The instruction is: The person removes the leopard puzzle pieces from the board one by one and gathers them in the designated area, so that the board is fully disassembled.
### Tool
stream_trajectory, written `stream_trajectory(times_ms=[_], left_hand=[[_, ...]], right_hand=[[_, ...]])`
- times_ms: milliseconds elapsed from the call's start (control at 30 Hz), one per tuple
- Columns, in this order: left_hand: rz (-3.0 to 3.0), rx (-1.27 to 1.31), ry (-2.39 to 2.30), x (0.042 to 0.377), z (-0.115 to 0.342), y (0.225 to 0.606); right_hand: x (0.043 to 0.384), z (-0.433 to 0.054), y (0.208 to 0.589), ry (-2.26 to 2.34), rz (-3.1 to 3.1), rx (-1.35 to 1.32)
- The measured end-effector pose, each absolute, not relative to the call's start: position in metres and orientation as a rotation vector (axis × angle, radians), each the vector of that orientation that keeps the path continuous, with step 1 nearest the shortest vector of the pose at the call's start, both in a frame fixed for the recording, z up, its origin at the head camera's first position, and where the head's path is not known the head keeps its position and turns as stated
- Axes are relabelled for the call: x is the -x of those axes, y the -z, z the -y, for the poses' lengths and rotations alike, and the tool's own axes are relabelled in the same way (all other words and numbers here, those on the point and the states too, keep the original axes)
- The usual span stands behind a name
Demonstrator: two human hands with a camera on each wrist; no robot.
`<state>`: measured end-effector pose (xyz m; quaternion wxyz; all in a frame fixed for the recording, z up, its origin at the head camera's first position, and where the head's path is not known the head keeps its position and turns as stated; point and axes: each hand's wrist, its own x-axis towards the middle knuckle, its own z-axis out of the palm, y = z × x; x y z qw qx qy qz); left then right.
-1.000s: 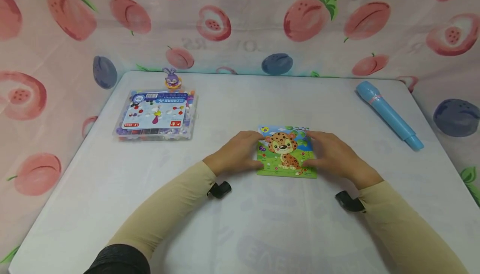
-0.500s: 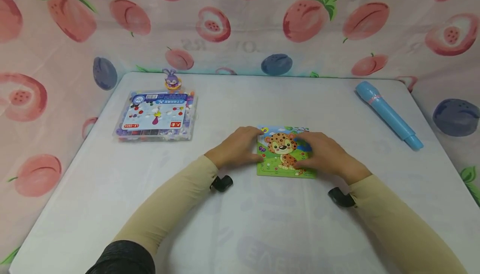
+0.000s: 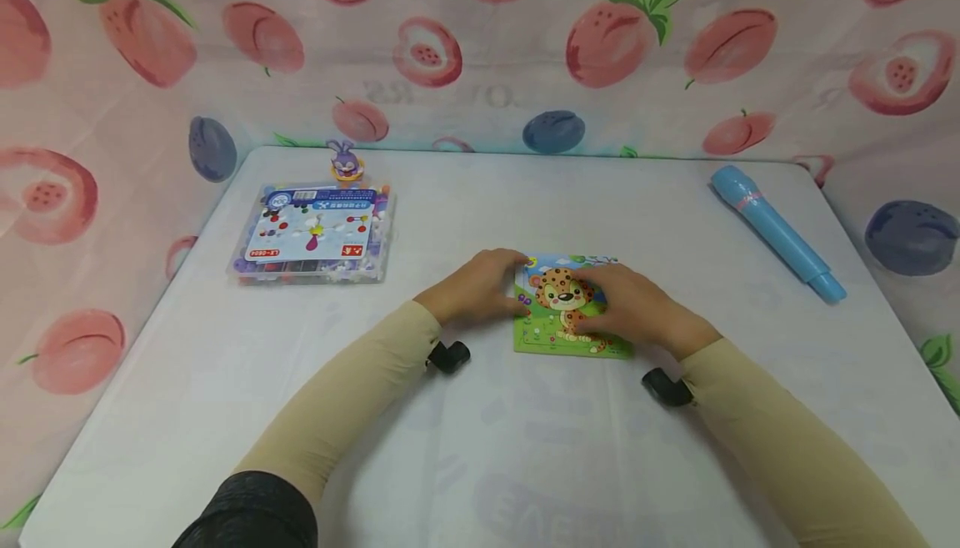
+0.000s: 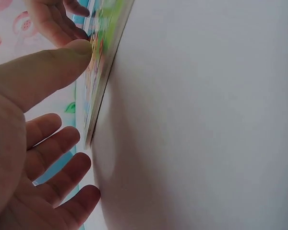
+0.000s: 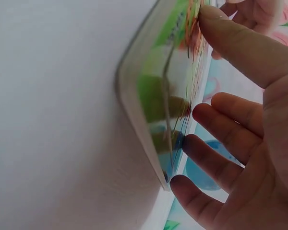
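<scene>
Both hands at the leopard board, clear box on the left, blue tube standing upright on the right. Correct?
Not quite: the blue tube lies on its side, not upright, as the head view shows. The rest holds: left hand and right hand at the leopard board, clear box on the left, tube on the right.

left sleeve beige, plain, wrist-length, about half past seven; broad black band at its lower end. right sleeve matching, four o'clock. small rounded left wrist piece, right wrist piece, both black. left hand, right hand bare.
</scene>
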<state>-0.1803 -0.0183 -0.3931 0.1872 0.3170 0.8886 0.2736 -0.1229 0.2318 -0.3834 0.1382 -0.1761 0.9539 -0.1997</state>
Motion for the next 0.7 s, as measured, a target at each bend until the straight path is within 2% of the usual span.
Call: stream_trajectory(times_ms=[700], left_hand=[[-2.47, -0.798, -0.778, 0.195, 0.003, 0.393]], right_hand=[[0.126, -0.231, 0.384, 0.585, -2.737, 0.525]])
